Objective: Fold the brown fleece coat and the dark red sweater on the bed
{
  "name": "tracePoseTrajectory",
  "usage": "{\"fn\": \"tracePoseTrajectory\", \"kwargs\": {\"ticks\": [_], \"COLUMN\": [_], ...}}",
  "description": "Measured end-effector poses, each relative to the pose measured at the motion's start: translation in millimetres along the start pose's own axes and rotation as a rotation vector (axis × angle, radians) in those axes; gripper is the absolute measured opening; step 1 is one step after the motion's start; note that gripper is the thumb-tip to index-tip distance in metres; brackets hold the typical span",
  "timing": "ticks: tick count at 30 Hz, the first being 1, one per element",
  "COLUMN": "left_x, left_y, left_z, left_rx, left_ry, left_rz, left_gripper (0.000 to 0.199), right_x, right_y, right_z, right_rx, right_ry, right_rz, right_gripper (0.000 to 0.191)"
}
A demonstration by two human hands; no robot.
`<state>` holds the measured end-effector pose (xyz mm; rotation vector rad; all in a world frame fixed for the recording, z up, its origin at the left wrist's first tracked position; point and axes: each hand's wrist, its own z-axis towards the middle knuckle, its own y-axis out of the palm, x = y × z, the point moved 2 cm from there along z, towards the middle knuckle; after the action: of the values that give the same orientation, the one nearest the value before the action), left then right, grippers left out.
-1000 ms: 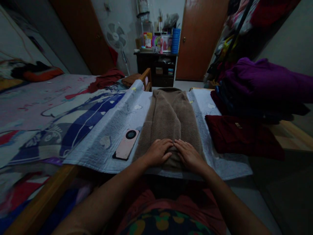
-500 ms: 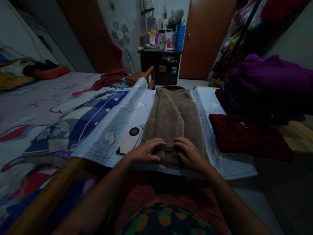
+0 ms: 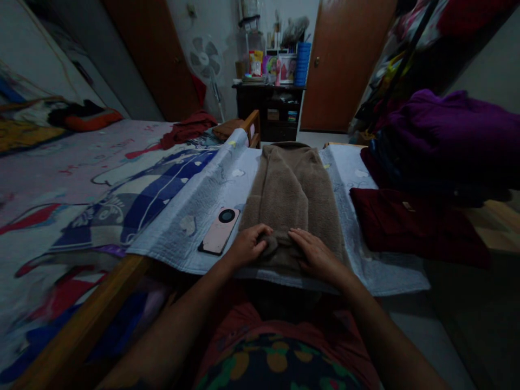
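A brown fleecy garment [image 3: 284, 189], folded long and narrow, lies on a light blue quilted cloth [image 3: 195, 216]. At its near end, my left hand [image 3: 251, 245] pinches a bunched fold of the fabric between thumb and fingers. My right hand [image 3: 316, 252] rests on the garment's near right part with its fingers stretched out, palm down. A pink phone [image 3: 219, 232] with a round black camera ring lies on the cloth to the left of my left hand.
On the right are a folded dark red garment [image 3: 410, 225] and a pile with a purple garment [image 3: 455, 124]. A bed with a patterned sheet [image 3: 93, 151] stands at the left. A fan [image 3: 205, 57] and a dark cabinet [image 3: 270, 116] are at the back.
My left hand has closed on the near edge of the brown garment, where a fold now bunches up. My right hand stays nearly in place. The view has shifted slightly.
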<state>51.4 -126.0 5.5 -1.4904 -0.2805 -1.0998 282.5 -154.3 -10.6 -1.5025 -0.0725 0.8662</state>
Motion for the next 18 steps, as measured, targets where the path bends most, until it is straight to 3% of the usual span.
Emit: {"fn": "tracePoseTrajectory", "kwargs": {"ticks": [3, 6, 10, 14, 18], "left_x": [-1.6, -1.8, -2.1, 1.2, 14.2], "left_y": [10.4, 19.4, 22.1, 19.2, 15.5], "left_z": [-6.1, -13.4, -17.3, -16.1, -15.7], "left_rx": [0.071, 0.013, -0.027, -0.039, -0.055], "left_ry": [0.027, 0.111, 0.154, 0.157, 0.170], "left_rz": [0.074, 0.232, 0.320, 0.331, 0.351], "left_gripper": [0.024, 0.030, 0.036, 0.034, 0.030], "right_x": [2.7, 3.5, 5.2, 10.1, 14.9], "right_y": [2.8, -0.7, -16.5, -31.5, -43.3], "right_z": [-2.0, -4.6, -10.0, -15.5, -18.8], "right_rx": [0.056, 0.111, 0.162, 0.025, -0.025], "right_ry": [0.022, 0.030, 0.067, 0.138, 0.124], "right_rz": [0.041, 0.098, 0.064, -0.100, -0.071], "right_gripper": [0.085, 0.086, 0.066, 0.032, 0.034]}}
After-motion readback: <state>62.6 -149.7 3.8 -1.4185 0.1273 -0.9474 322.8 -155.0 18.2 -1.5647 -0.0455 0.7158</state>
